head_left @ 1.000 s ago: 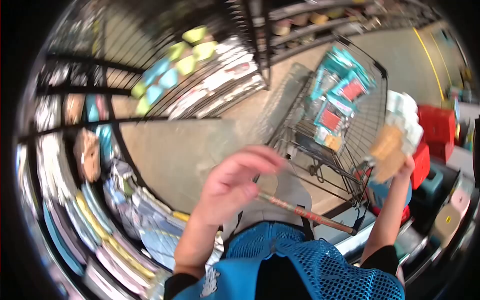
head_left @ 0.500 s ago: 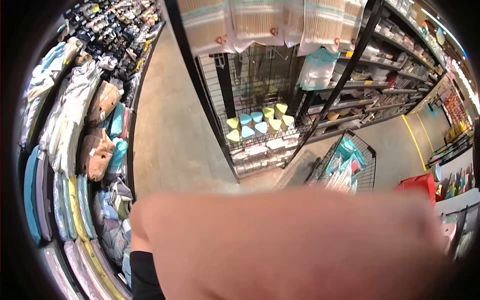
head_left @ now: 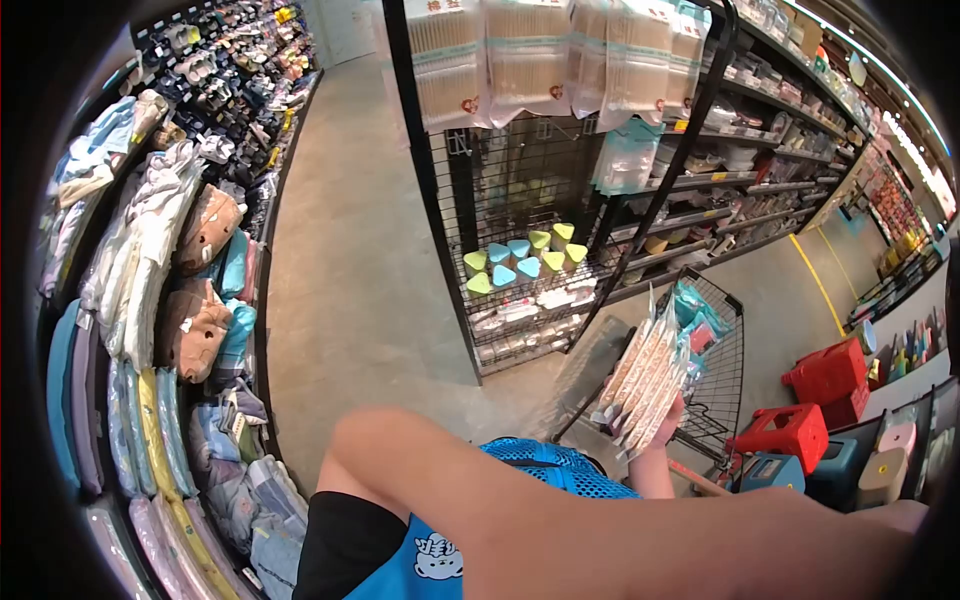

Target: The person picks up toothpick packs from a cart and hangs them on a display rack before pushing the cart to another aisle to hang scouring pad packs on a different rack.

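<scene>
Several clear packs of cotton swabs [head_left: 640, 380] stand in a bunch above the cart's near side, gripped by my right hand [head_left: 662, 432], whose wrist passes behind my left forearm. My left arm [head_left: 560, 535] is bent at the elbow and crosses low in front of the blue vest [head_left: 545, 455] toward the right. At its far end, my left hand [head_left: 900, 515] shows only in part near the dark image edge; its fingers cannot be made out. Teal packages [head_left: 700, 310] lie inside the black wire cart [head_left: 735, 375].
A black wire rack [head_left: 425, 180] holds hanging swab packs [head_left: 525, 60] and green and blue-lidded containers [head_left: 530, 265]. Folded clothes [head_left: 150, 240] fill shelves at the left. Red stools [head_left: 790, 432] stand at the right. Stocked shelves [head_left: 720, 180] run behind the cart.
My left arm has dropped lower and toward me, uncovering the vest, my right hand with the swab packs and the red stools. The rack appears slightly lower in view.
</scene>
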`<state>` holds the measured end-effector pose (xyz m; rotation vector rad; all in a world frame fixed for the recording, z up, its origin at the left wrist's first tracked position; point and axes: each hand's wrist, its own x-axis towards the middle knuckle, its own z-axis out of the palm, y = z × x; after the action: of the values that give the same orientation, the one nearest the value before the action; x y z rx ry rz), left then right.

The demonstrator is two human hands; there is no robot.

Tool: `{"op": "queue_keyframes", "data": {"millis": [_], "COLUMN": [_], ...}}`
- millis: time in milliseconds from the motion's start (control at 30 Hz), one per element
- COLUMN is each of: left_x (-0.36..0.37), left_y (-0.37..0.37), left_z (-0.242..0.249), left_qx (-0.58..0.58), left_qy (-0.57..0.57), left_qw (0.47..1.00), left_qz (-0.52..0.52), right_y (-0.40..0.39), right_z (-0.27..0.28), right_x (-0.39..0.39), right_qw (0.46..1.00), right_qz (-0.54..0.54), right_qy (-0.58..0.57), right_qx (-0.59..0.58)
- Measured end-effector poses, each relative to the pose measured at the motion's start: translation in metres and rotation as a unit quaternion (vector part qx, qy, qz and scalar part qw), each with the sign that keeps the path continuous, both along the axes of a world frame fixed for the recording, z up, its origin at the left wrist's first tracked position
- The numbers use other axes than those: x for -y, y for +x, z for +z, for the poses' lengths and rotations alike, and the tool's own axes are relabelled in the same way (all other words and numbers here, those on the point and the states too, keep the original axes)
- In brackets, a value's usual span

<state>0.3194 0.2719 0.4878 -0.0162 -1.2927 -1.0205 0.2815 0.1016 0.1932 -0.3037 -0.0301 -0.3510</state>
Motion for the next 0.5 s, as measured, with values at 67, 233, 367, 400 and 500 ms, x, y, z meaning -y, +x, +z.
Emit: {"op": "queue_keyframes", "data": {"millis": [67,233,367,400,500], "left_x": [0.001,0.012,0.007,0.005,-0.002], "left_y": [-0.005,-0.017,-0.023,-0.022,-0.019], "left_z": [0.000,-0.004,-0.004,-0.005,-0.005], "left_qx": [-0.010,-0.027,-0.028,-0.028,-0.029], "left_qy": [-0.005,-0.024,-0.026,-0.026,-0.030], "left_qw": [1.000,0.999,0.998,0.998,0.998], "left_qz": [-0.014,-0.029,-0.048,-0.050,-0.056], "right_y": [-0.003,0.003,-0.006,-0.004,-0.002], "right_z": [0.006,0.045,0.020,0.022,0.022], "right_x": [-0.003,-0.012,-0.005,-0.006,-0.014], "right_qw": [0.999,0.999,0.999,0.999,0.999], "right_qz": [-0.019,-0.009,-0.011,-0.004,-0.006], "right_qy": [-0.030,-0.035,-0.039,-0.041,-0.022], "right_qx": [0.004,0.012,0.024,0.027,0.028]}}
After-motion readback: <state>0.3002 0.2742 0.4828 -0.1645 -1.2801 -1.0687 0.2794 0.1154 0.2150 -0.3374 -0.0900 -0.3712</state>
